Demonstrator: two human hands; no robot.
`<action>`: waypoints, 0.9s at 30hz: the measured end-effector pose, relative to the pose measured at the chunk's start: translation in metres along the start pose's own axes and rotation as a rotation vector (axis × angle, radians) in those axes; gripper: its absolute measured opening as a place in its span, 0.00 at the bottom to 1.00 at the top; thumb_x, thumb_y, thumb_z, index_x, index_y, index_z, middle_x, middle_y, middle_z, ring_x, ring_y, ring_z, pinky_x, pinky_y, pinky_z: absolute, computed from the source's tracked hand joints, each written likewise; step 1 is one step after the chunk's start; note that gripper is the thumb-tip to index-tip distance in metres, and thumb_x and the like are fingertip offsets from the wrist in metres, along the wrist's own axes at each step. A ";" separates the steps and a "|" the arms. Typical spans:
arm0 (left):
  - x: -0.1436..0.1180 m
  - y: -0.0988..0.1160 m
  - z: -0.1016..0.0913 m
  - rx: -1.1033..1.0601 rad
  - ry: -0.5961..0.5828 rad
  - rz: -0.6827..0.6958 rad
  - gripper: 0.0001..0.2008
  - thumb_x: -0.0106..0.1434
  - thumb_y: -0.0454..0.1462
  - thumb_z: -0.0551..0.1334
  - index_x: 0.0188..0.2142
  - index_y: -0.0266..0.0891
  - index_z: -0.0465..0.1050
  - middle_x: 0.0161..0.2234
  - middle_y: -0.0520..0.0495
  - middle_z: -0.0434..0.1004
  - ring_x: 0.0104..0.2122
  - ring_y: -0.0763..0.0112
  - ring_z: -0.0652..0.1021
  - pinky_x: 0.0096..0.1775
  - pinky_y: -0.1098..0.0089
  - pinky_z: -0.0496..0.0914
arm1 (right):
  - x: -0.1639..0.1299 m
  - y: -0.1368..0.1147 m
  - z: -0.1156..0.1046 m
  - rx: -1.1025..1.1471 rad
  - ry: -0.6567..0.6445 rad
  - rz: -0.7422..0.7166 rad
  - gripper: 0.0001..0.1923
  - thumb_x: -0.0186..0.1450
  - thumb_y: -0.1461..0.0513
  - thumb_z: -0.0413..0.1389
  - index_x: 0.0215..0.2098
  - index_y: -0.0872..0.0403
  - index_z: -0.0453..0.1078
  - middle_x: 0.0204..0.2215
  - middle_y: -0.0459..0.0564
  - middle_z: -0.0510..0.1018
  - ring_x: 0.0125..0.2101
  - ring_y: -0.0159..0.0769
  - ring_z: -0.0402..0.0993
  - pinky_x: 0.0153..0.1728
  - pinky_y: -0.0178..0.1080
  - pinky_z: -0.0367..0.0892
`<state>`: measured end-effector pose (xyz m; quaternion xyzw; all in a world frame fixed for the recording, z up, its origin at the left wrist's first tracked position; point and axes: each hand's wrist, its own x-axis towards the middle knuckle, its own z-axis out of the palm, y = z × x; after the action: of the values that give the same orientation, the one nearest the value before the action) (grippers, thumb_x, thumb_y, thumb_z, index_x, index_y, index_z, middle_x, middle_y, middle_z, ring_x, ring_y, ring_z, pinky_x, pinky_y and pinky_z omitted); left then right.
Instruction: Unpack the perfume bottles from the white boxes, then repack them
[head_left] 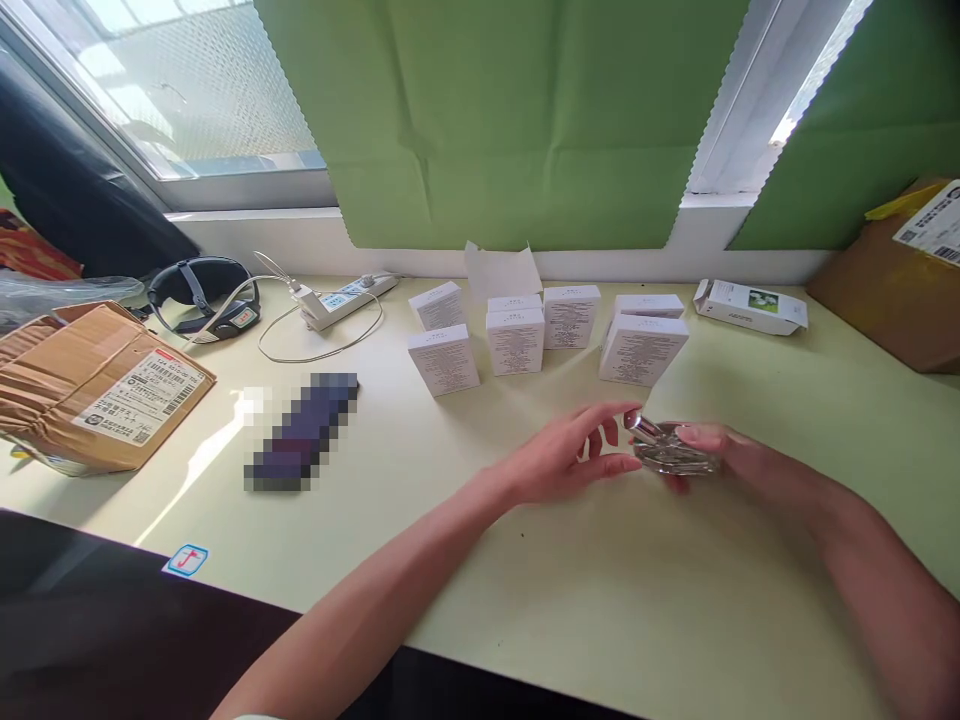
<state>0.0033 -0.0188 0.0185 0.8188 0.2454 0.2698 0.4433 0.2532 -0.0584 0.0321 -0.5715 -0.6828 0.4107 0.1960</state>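
My right hand (731, 455) grips a small clear glass bottle (671, 452) with a silver cap, held just above the pale green table (525, 580). Its cap points left toward my left hand (570, 460), whose fingers are spread and reach to the cap, touching or nearly touching it. Several small white boxes (514, 340) stand in a loose cluster behind the hands, near the wall.
An open white carton (750, 305) lies at the back right beside a brown cardboard box (892, 280). At the left lie a torn brown parcel (90, 385), a black head strap (202, 295), a white power strip (349, 298) with cable, and a blurred dark object (304, 430).
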 end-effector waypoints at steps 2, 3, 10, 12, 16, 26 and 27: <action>-0.001 -0.005 0.007 0.078 -0.009 0.035 0.19 0.68 0.47 0.56 0.55 0.42 0.65 0.40 0.46 0.73 0.33 0.72 0.72 0.37 0.70 0.69 | 0.002 -0.006 0.007 0.125 -0.173 0.009 0.26 0.68 0.44 0.42 0.43 0.49 0.76 0.30 0.50 0.76 0.31 0.42 0.72 0.37 0.45 0.69; -0.001 -0.006 0.009 0.115 -0.004 0.049 0.17 0.70 0.47 0.54 0.53 0.41 0.66 0.40 0.45 0.73 0.34 0.72 0.73 0.38 0.70 0.69 | 0.002 -0.008 0.010 0.157 -0.208 0.016 0.25 0.68 0.44 0.44 0.50 0.47 0.73 0.33 0.50 0.76 0.33 0.42 0.72 0.39 0.46 0.69; -0.001 -0.008 0.006 0.344 0.033 0.121 0.13 0.72 0.40 0.49 0.50 0.41 0.66 0.41 0.43 0.74 0.37 0.69 0.76 0.37 0.70 0.67 | 0.003 -0.018 0.029 0.001 -0.063 -0.086 0.26 0.67 0.45 0.50 0.61 0.39 0.63 0.53 0.48 0.72 0.52 0.47 0.69 0.50 0.46 0.67; 0.000 -0.009 0.004 0.332 0.101 0.061 0.11 0.71 0.41 0.51 0.47 0.40 0.67 0.39 0.44 0.75 0.34 0.69 0.75 0.35 0.70 0.66 | 0.006 -0.016 0.031 -0.087 -0.022 -0.095 0.25 0.67 0.45 0.49 0.61 0.38 0.62 0.51 0.48 0.73 0.47 0.46 0.73 0.47 0.46 0.70; 0.003 -0.016 -0.008 0.221 0.339 -0.228 0.17 0.71 0.48 0.49 0.42 0.39 0.67 0.27 0.50 0.72 0.26 0.72 0.70 0.29 0.71 0.62 | 0.011 -0.002 0.025 -0.244 0.164 -0.031 0.27 0.64 0.43 0.51 0.60 0.38 0.64 0.52 0.48 0.72 0.44 0.46 0.75 0.44 0.47 0.72; 0.002 -0.021 0.000 0.447 0.202 0.056 0.23 0.70 0.46 0.54 0.63 0.46 0.57 0.56 0.42 0.69 0.56 0.61 0.67 0.57 0.58 0.61 | 0.010 -0.010 0.029 -0.023 0.140 -0.080 0.24 0.66 0.46 0.52 0.59 0.40 0.66 0.54 0.47 0.73 0.53 0.48 0.69 0.54 0.49 0.66; 0.002 -0.020 0.001 0.430 0.150 0.119 0.20 0.71 0.45 0.52 0.60 0.45 0.62 0.51 0.43 0.72 0.52 0.62 0.70 0.55 0.60 0.63 | 0.011 -0.010 0.033 -0.042 0.120 -0.104 0.24 0.66 0.46 0.52 0.59 0.40 0.66 0.52 0.47 0.74 0.51 0.46 0.71 0.52 0.49 0.67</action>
<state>0.0020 -0.0083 0.0016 0.8851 0.2809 0.2970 0.2225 0.2199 -0.0588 0.0186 -0.5629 -0.7070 0.3507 0.2456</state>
